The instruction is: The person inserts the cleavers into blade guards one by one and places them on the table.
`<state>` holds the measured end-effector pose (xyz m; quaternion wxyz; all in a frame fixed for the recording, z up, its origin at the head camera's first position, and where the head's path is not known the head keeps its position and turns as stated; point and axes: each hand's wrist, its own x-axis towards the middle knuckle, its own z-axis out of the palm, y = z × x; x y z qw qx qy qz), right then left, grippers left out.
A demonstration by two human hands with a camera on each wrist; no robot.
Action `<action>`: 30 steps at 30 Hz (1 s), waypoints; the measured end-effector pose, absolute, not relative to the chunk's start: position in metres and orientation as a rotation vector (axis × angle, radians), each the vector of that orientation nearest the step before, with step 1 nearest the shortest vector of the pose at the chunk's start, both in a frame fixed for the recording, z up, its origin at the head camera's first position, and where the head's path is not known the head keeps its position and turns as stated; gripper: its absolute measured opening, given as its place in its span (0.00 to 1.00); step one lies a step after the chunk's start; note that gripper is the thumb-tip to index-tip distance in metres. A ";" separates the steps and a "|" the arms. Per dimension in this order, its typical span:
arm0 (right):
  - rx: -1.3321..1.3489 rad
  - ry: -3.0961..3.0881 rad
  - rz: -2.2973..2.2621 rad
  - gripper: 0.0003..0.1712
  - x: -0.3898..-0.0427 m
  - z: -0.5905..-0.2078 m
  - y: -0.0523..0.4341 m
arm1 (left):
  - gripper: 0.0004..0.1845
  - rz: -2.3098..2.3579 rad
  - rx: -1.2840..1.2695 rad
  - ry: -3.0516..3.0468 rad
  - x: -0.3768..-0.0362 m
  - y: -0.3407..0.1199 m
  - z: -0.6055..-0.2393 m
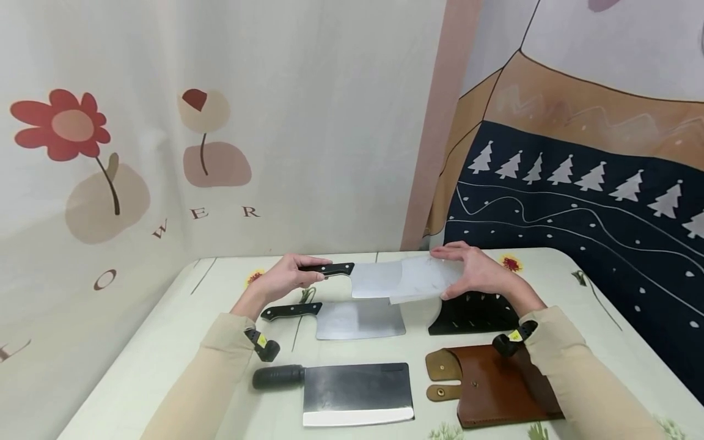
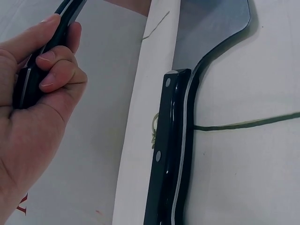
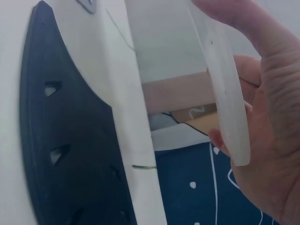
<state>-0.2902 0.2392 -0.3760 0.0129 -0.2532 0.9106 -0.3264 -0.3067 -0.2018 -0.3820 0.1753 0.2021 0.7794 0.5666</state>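
My left hand (image 1: 282, 280) grips the black riveted handle of a cleaver (image 1: 376, 278), held level above the table. At its far end, my right hand (image 1: 480, 272) holds a translucent white blade guard (image 1: 425, 278) between thumb and fingers. The guard covers the outer part of the blade; bare steel shows between it and the handle. In the left wrist view, fingers (image 2: 61, 75) curl round the handle. The right wrist view shows the guard (image 3: 229, 103) edge-on within the hand. Just below lies a second black-handled cleaver (image 1: 360, 319), beside a black blade guard (image 1: 472, 315) with small slots.
Nearer the front edge, a dark-bladed cleaver (image 1: 357, 391) with a round black handle lies flat. To its right is a brown leather sheath (image 1: 495, 391) with snap straps, partly behind the right sleeve. A printed curtain (image 1: 319, 122) hangs behind the pale table (image 1: 181, 342).
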 end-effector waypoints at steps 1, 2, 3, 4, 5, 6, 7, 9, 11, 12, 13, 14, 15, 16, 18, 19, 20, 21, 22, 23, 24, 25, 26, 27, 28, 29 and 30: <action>-0.790 2.837 -1.018 0.52 -0.291 -0.376 0.239 | 0.25 1.600 0.571 2.224 -0.307 -0.202 -0.381; -0.790 2.837 -1.017 0.52 -0.291 -0.376 0.239 | 0.25 1.595 0.567 2.239 -0.306 -0.201 -0.381; -0.787 2.837 -1.018 0.52 -0.291 -0.376 0.238 | 0.25 1.592 0.567 2.246 -0.306 -0.201 -0.380; -0.789 2.840 -1.012 0.51 -0.291 -0.376 0.237 | 0.25 1.592 0.558 2.251 -0.305 -0.200 -0.380; -0.783 2.840 -1.014 0.51 -0.291 -0.376 0.236 | 0.25 1.585 0.548 2.259 -0.305 -0.198 -0.379; -0.782 2.839 -1.018 0.51 -0.292 -0.375 0.235 | 0.25 1.572 0.551 2.269 -0.305 -0.195 -0.379; -0.783 2.838 -1.025 0.50 -0.292 -0.375 0.233 | 0.25 1.556 0.561 2.280 -0.304 -0.192 -0.378; -0.796 2.836 -1.026 0.50 -0.294 -0.376 0.229 | 0.26 1.534 0.584 2.288 -0.305 -0.185 -0.378; -0.815 2.830 -1.022 0.50 -0.296 -0.376 0.224 | 0.25 1.527 0.597 2.289 -0.306 -0.178 -0.377; -0.825 2.831 -1.014 0.50 -0.296 -0.376 0.222 | 0.25 1.532 0.604 2.285 -0.306 -0.176 -0.378; -0.826 2.833 -1.009 0.50 -0.297 -0.376 0.220 | 0.25 1.545 0.600 2.274 -0.307 -0.174 -0.378; -0.823 2.837 -1.003 0.50 -0.297 -0.375 0.219 | 0.24 1.561 0.594 2.264 -0.307 -0.173 -0.378; -0.822 2.841 -0.998 0.50 -0.297 -0.375 0.217 | 0.24 1.574 0.588 2.258 -0.307 -0.173 -0.379; -0.813 2.845 -0.994 0.50 -0.296 -0.375 0.217 | 0.24 1.579 0.586 2.257 -0.307 -0.172 -0.380; -0.796 2.850 -0.991 0.50 -0.296 -0.374 0.216 | 0.23 1.587 0.591 2.256 -0.308 -0.172 -0.381; -0.792 2.850 -0.991 0.50 -0.296 -0.373 0.216 | 0.23 1.590 0.595 2.254 -0.309 -0.172 -0.382; -0.788 2.851 -0.988 0.50 -0.296 -0.373 0.216 | 0.23 1.591 0.598 2.255 -0.309 -0.171 -0.382; -0.783 2.849 -0.989 0.50 -0.297 -0.373 0.216 | 0.23 1.591 0.602 2.257 -0.310 -0.171 -0.383; -0.779 2.850 -0.990 0.50 -0.297 -0.374 0.217 | 0.23 1.594 0.599 2.258 -0.310 -0.171 -0.383; -0.780 2.850 -0.988 0.50 -0.297 -0.374 0.217 | 0.23 1.598 0.598 2.257 -0.310 -0.170 -0.384; -0.778 2.848 -0.987 0.50 -0.297 -0.374 0.217 | 0.23 1.604 0.596 2.255 -0.310 -0.169 -0.384; -0.777 2.849 -0.986 0.50 -0.298 -0.375 0.218 | 0.23 1.607 0.595 2.255 -0.310 -0.169 -0.384; -0.776 2.849 -0.985 0.50 -0.298 -0.375 0.218 | 0.23 1.612 0.593 2.252 -0.310 -0.168 -0.384; -0.774 2.848 -0.984 0.50 -0.298 -0.375 0.218 | 0.23 1.620 0.592 2.248 -0.311 -0.167 -0.385; -0.779 2.851 -0.978 0.50 -0.298 -0.375 0.218 | 0.23 1.625 0.590 2.245 -0.311 -0.167 -0.385; -0.780 2.850 -0.975 0.50 -0.298 -0.374 0.217 | 0.23 1.631 0.593 2.243 -0.311 -0.166 -0.385; -0.780 2.849 -0.976 0.50 -0.298 -0.373 0.217 | 0.22 1.635 0.593 2.240 -0.311 -0.166 -0.386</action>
